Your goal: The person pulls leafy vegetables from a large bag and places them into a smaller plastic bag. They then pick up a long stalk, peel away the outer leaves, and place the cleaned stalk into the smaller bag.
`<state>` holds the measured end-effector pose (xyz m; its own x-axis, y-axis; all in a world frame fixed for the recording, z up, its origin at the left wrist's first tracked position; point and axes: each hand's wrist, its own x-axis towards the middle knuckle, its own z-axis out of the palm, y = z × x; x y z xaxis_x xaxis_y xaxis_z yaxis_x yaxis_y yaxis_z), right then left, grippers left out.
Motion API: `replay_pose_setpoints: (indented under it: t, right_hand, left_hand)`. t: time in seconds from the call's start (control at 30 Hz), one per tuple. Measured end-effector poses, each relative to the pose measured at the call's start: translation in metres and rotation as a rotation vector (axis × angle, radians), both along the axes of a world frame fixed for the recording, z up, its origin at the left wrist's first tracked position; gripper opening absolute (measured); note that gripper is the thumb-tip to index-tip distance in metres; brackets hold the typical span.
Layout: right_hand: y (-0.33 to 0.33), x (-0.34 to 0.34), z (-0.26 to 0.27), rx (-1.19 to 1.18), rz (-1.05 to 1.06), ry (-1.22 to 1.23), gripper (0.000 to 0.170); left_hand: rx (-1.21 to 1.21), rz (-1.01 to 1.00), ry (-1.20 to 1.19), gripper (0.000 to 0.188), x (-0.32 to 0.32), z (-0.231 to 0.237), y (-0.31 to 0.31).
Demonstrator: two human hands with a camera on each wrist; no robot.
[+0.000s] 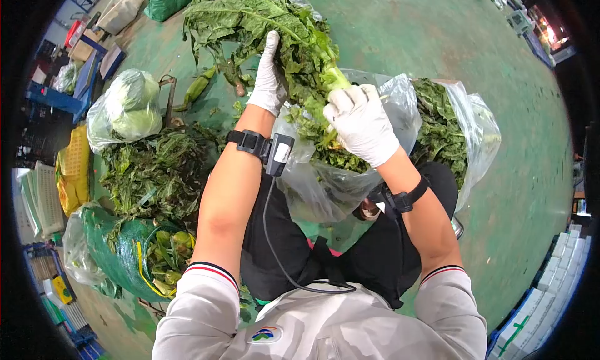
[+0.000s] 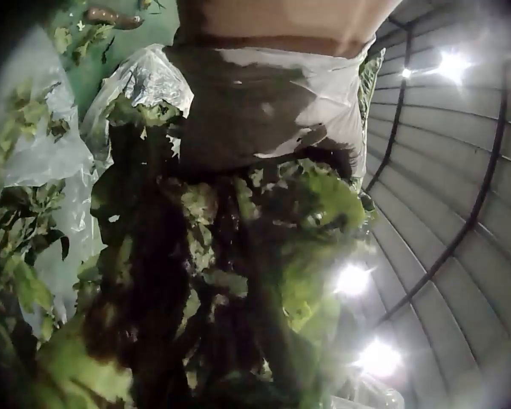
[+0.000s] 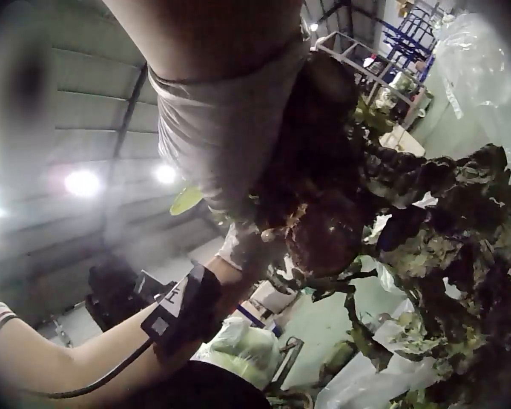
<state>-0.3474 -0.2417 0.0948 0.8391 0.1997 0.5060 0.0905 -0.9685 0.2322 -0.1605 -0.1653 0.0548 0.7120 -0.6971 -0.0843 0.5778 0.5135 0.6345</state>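
Both hands wear white gloves and are at one large leafy lettuce (image 1: 250, 16), held over an open clear plastic bag (image 1: 322, 194). My left hand (image 1: 269, 82) grips the leaves from the left, thumb up along them; in the left wrist view the fingers are hidden behind dark, ragged leaves (image 2: 230, 281). At the pale stem end, the fingers of my right hand (image 1: 362, 124) are curled round the base. A small light green leaf piece (image 3: 186, 201) sticks out beside that hand in the right wrist view. Loose, wilted leaves (image 1: 331, 154) lie in the bag below.
A second bag of leaves (image 1: 440, 122) stands at the right. On the left are a heap of wilted leaves (image 1: 156, 172), a bagged cabbage (image 1: 128, 107) and a green sack (image 1: 112, 247). A corn cob in its husk (image 1: 199, 87) lies on the green floor.
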Motion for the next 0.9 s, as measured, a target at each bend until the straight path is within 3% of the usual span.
replay_pose_setpoints:
  t: [0.1,0.2,0.23,0.33,0.37,0.47,0.5,0.6,0.63,0.73,0.83,0.9]
  right_hand:
    - [0.008,-0.004,0.006,-0.034,0.018,0.106,0.01]
    - [0.012,-0.016,0.017,0.209,0.201,0.184,0.021]
    - [0.008,-0.021,0.014,0.289,0.175,0.081,0.037]
    - [0.006,-0.01,-0.003,0.491,-0.268,-0.229,0.056]
    - [0.009,-0.014,-0.007,0.692,-0.39,-0.023,0.074]
    - [0.003,-0.013,-0.011,0.773,-0.465,0.239,0.076]
    - [-0.001,-0.012,-0.023,0.811,-0.396,0.128,0.07]
    - [-0.012,-0.015,-0.033,1.282,-0.221,0.065,0.058]
    - [-0.013,-0.016,-0.028,1.311,-0.23,0.062,0.045]
    - [-0.01,-0.021,-0.027,1.568,-0.165,0.019,0.039]
    - [-0.019,-0.029,-0.038,1.371,-0.157,-0.192,0.025]
    - [-0.038,-0.036,-0.044,1.228,-0.235,-0.208,0.018]
  left_hand:
    - [0.066,-0.011,-0.014,0.061,-0.002,0.003,0.0]
    - [0.031,-0.087,0.061,0.059,-0.004,0.007,0.002]
    - [-0.008,-0.115,0.061,0.06,-0.005,0.01,0.003]
    - [-0.014,-0.117,0.058,0.059,-0.003,0.008,0.005]
    - [0.042,-0.076,0.018,0.064,-0.006,0.012,0.006]
    - [0.272,0.143,-0.195,0.074,0.013,-0.016,-0.003]
    - [0.362,0.286,-0.158,0.08,0.027,-0.044,-0.014]
    - [0.348,0.15,-0.219,0.08,0.033,-0.047,-0.013]
    - [0.355,0.165,-0.264,0.073,0.035,-0.047,-0.013]
    - [0.332,0.175,-0.332,0.065,0.037,-0.047,-0.014]
    - [0.575,0.208,-0.358,0.067,0.022,-0.052,-0.01]
    - [0.6,0.288,-0.368,0.069,0.002,-0.07,-0.019]
